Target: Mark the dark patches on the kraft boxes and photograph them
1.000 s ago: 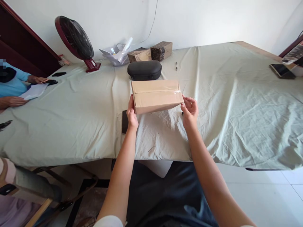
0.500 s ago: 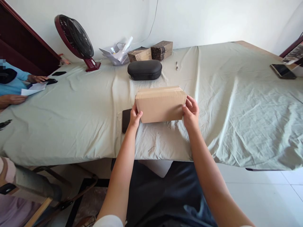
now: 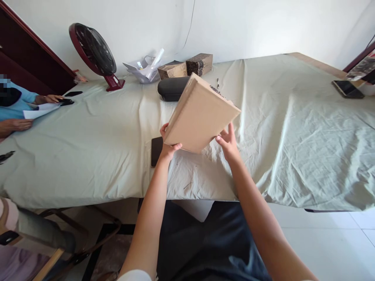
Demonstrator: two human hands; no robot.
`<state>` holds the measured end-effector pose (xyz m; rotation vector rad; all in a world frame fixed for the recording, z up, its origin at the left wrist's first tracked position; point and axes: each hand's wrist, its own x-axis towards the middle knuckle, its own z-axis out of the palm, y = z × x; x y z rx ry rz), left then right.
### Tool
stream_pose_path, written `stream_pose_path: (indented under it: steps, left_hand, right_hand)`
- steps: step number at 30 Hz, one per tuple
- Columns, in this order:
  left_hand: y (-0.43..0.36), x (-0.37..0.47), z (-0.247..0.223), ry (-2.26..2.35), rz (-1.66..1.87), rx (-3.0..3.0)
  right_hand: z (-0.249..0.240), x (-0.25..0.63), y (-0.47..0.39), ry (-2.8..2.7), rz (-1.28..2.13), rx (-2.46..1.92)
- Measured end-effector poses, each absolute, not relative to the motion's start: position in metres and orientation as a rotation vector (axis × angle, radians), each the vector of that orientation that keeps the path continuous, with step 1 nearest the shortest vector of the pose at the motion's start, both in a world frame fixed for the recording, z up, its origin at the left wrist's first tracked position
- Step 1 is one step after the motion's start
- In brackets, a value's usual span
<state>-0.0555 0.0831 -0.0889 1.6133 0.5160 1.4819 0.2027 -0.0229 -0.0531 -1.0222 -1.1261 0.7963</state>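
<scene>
A brown box (image 3: 202, 117) is held up, tipped on a slant, over the middle of the table near its front edge. The left hand (image 3: 168, 148) has hold of its low left corner, thumb in front and fingers round the side. The right hand (image 3: 230, 144) is by its low right edge, with its fingers and thumb spread apart; I cannot tell if the tips touch it. The box hides part of a black case (image 3: 172, 88) just past it. A flat dark thing (image 3: 156, 152) lies under the left wrist, partly covered. Farther back are a pen (image 3: 218, 83), two boxes with patterns (image 3: 172, 71), a see-through plastic holder (image 3: 143, 72) and a dark red fan (image 3: 95, 50). At the left, a person in blue (image 3: 29, 93) has white paper (image 3: 39, 112); a phone (image 3: 348, 89) lies far right. The brown box is smooth, plain cardboard with straight edges and sharp corners. The case is long with round ends. The pale green cloth (image 3: 88, 148) is soft and full of wrinkles, most of all on the right.
</scene>
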Motion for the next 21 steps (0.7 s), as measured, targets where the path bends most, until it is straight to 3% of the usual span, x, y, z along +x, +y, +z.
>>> stream_pose_path:
  steps: [4, 10, 21]
  left_hand:
    - [0.083, -0.054, -0.094, 0.511, 1.29, 1.736]
    - [0.086, -0.067, -0.087, 0.652, 1.117, 1.89]
    - [0.082, -0.059, -0.087, 0.653, 1.128, 1.813]
  right_hand:
    - [-0.05, 0.192, -0.025, -1.099, 0.975, -1.002]
    - [-0.045, 0.195, -0.029, -1.143, 0.845, -0.979]
    - [-0.044, 0.196, -0.033, -1.231, 0.786, -1.01]
